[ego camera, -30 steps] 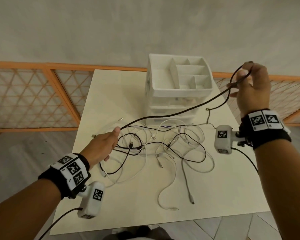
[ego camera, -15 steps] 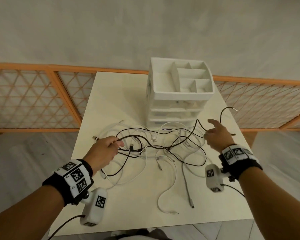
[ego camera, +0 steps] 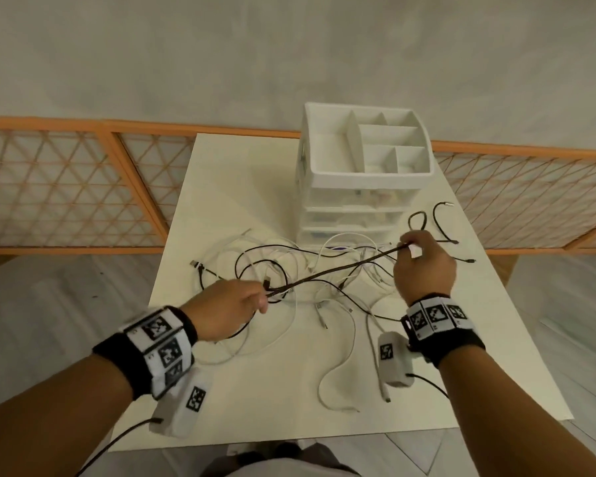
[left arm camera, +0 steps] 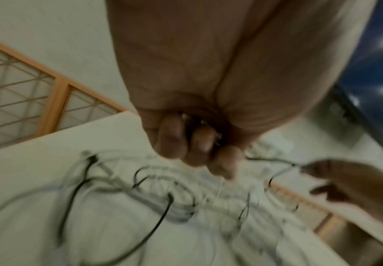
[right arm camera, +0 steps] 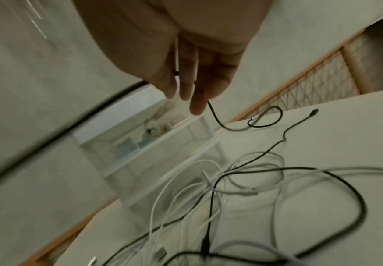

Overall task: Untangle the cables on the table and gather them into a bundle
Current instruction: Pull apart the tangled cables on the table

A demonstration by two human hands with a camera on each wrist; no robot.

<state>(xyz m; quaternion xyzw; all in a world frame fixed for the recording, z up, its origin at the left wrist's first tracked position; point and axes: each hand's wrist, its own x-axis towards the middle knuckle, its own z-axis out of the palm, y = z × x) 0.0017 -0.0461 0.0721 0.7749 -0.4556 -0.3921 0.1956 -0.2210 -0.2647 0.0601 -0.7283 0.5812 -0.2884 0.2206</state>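
Over the table, head view: your left hand and right hand are well apart, w/ one dark cable pulled taut btwn them. Left hand's fingers are curled around the cable's near end; right hand pinches it at thumb and fingertips, higher and further back. Past the right hand the same cable loops and trails toward the table's far right edge. Under the stretched span lies the tangle of white and black cables, spread across the table's middle, just in front of the white drawer organizer. One white cable runs toward the near edge. Orange lattice fence stands behind the table, and both wrists wear marker bands

Left wrist view, blurry: your left hand has fingers curled tight into the palm, clamped on the dark cable, which leaves the fist toward the right hand. Tangle sits on the table below, smeared

Right wrist view: your right hand shows fingers extended downward and close together, dark cable emerging beside them and curling onto the table. Exact pinch is hidden here. Tangle lies below, drawer organizer behind it
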